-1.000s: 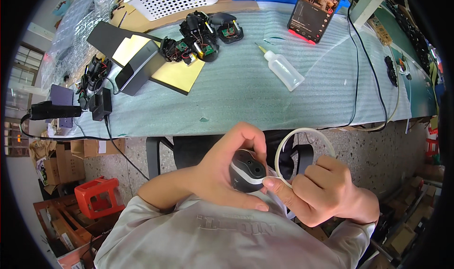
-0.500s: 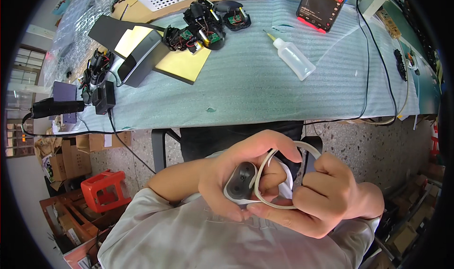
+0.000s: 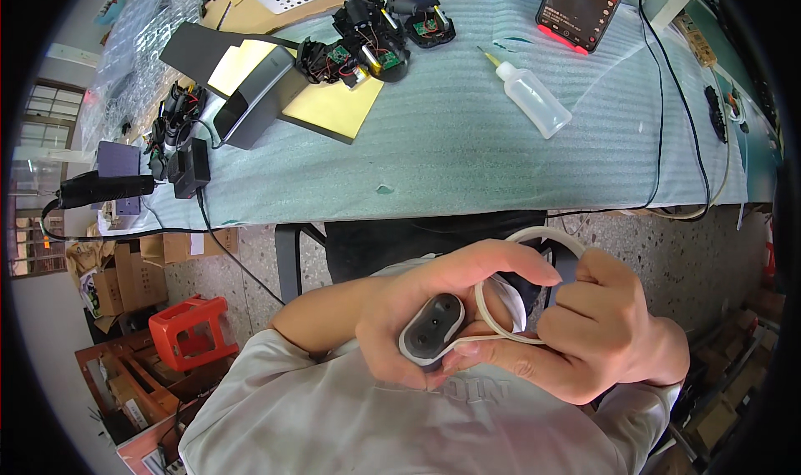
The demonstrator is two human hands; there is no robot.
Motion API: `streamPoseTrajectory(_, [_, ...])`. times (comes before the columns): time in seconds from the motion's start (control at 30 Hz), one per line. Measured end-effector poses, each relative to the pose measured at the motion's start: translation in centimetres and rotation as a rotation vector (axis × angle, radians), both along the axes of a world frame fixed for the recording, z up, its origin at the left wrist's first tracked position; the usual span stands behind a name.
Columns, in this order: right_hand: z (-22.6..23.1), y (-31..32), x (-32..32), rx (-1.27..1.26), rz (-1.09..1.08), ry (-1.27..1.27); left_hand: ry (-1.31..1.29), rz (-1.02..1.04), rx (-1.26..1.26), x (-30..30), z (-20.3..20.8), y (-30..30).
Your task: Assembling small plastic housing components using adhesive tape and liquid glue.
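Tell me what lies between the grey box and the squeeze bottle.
In the head view: a yellow sheet and opened black devices beside the grey box, then foam covering to the squeeze bottle.

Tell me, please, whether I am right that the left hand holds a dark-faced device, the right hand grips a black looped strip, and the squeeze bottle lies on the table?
Not quite: the head view shows that the looped strip in the right hand is off-white, not black. The left hand does hold a dark-faced device, and the squeeze bottle does lie on the table.
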State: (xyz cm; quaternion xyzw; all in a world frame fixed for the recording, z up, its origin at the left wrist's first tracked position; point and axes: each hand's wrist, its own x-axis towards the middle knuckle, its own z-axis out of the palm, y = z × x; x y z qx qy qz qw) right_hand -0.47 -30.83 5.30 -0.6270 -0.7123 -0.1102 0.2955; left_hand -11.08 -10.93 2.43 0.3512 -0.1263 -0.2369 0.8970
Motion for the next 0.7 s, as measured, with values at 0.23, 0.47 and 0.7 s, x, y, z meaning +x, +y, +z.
streamPoseTrajectory(0.23, [-0.7, 0.9, 0.5, -0.021, 0.053, 0.125, -0.349, 0.062, 0.129, 0.1, -1.7, 0.2])
streamPoseTrajectory(0.47, [-0.8, 0.6, 0.2, -0.082, 0.059, 0.113, -0.414, 0.125, 0.261, 0.2, -3.3, 0.5])
streamPoseTrajectory(0.7, [-2.4, 0.0, 0.2, -0.087, 0.035, 0.171, -0.43, 0.379, 0.445, -1.0, -4.9, 0.4])
